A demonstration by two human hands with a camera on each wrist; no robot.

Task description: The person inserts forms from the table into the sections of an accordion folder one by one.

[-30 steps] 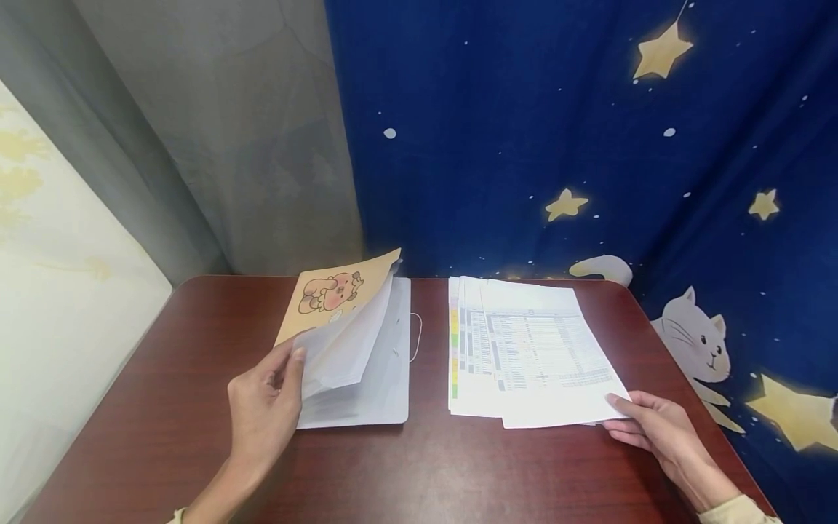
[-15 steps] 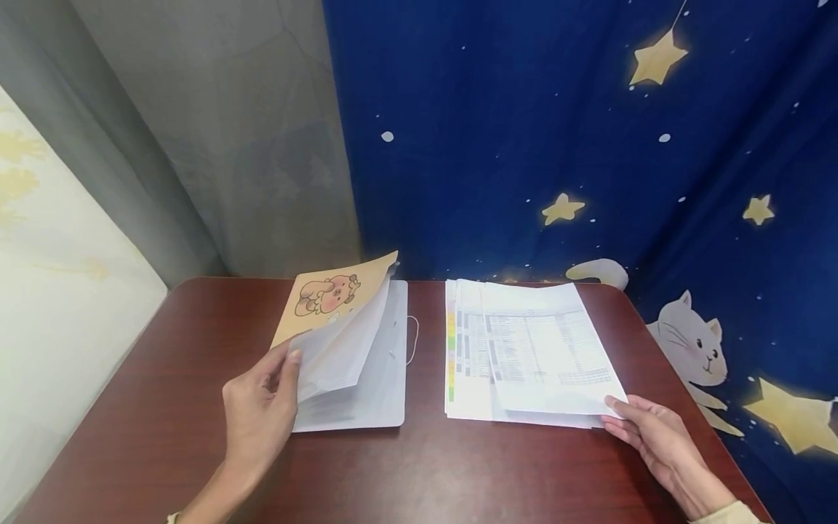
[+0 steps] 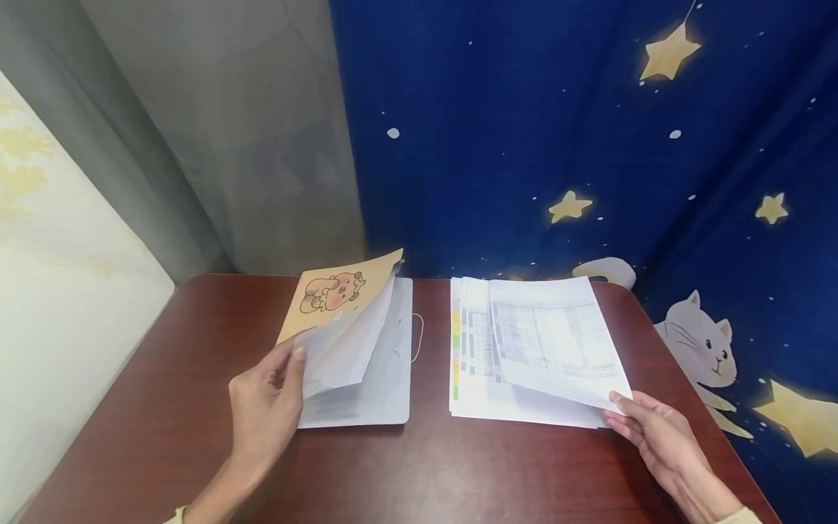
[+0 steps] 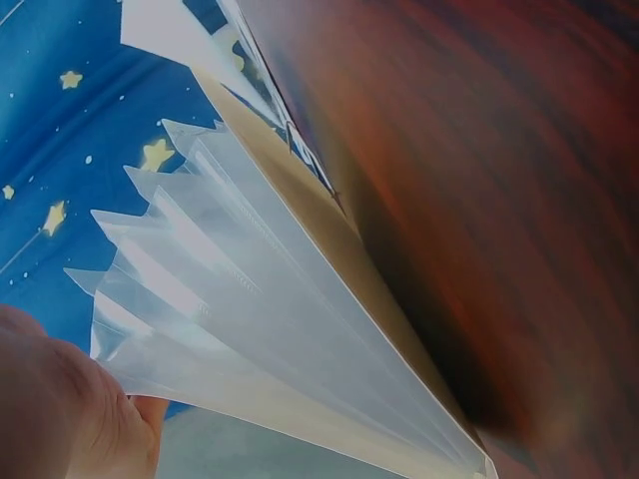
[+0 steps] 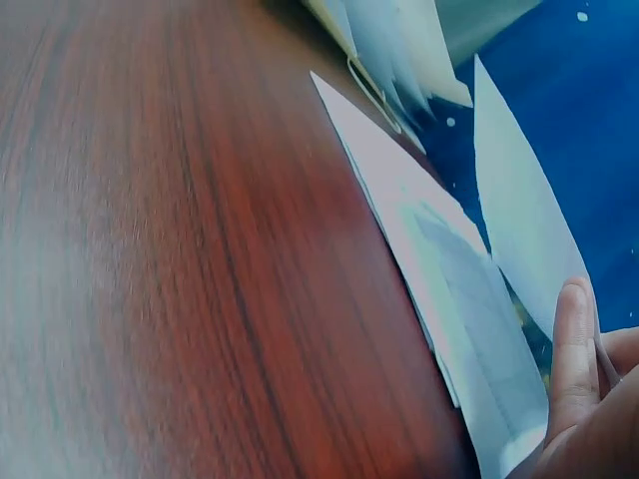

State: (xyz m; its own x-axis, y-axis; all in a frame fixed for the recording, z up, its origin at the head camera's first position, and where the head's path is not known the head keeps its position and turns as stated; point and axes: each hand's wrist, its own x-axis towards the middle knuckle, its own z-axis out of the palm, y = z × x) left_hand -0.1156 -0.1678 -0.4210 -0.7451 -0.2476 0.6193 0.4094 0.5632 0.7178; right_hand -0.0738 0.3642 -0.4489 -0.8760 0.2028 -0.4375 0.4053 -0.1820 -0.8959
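An expanding file folder (image 3: 393, 393) with a tan cartoon cover lies on the left of the table, its front lifted. My left hand (image 3: 265, 400) pinches the raised cover at its near left corner. In the left wrist view the folder's translucent accordion pockets (image 4: 240, 289) fan out beside my left hand (image 4: 70, 409). A stack of printed papers (image 3: 484, 400) lies to the right of the folder. My right hand (image 3: 661, 437) pinches the near right corner of the top sheet (image 3: 550, 313), which curves up off the stack. The same sheet (image 5: 524, 210) stands bent upward in the right wrist view.
A thin white elastic cord (image 3: 420, 338) loops out from the folder's right side. The dark red wooden table (image 3: 432, 473) ends against a blue star-patterned curtain (image 3: 471, 145) and a grey one (image 3: 262, 145). A pale patterned panel (image 3: 65, 291) borders the left side.
My right hand has raised the top sheet's near edge off the stack and shifted it away from me, uncovering pages beneath. My left hand keeps the folder's cover lifted.
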